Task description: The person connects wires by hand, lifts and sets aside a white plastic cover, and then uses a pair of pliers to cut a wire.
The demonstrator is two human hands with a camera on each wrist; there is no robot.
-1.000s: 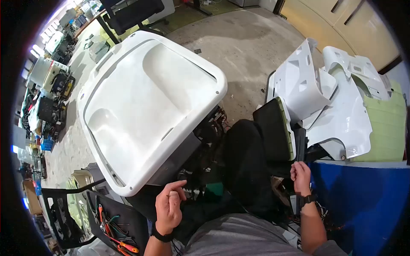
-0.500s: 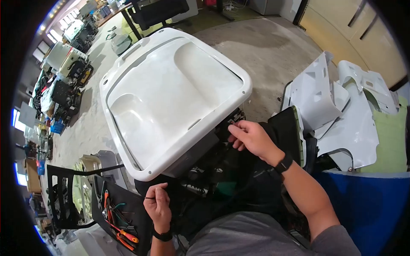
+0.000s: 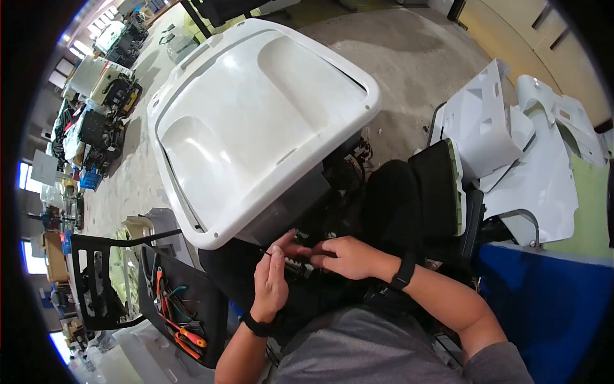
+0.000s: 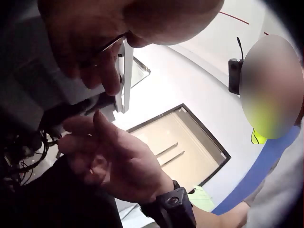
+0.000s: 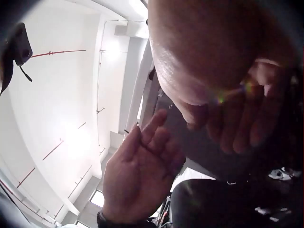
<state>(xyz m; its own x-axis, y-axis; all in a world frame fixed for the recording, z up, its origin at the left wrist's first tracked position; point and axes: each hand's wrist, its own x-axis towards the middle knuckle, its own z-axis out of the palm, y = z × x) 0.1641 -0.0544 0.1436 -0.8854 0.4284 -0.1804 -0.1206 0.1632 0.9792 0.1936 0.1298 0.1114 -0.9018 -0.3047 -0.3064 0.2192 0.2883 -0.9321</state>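
Between thumb and forefinger, my left hand (image 3: pixel 271 287) pinches a thin dark rod (image 4: pixel 112 49), its tip showing past the fingers; its exact kind I cannot tell. My right hand (image 3: pixel 358 257) is close beside it, fingers loosely bent and reaching toward the left fingertips. In the left wrist view the right palm (image 4: pixel 126 166) faces the left hand with nothing visible in it. Both hands are over my dark-clothed lap, just in front of a large white moulded cover (image 3: pixel 224 121) on a grey body. Dark wiring (image 3: pixel 359 157) shows under the cover's right corner.
On a black seat (image 3: pixel 214 313) at left lie pliers, hex keys and an orange-handled screwdriver (image 3: pixel 192 336). White moulded panels (image 3: pixel 531 185) are stacked at right behind a blue partition (image 3: pixel 524 301). A black panel (image 3: pixel 437 189) leans beside my knee. Machines line the far left.
My right hand has come from the dark part at right, up to the cover's right corner, then left to beside my left hand. The left hand still pinches the rod.
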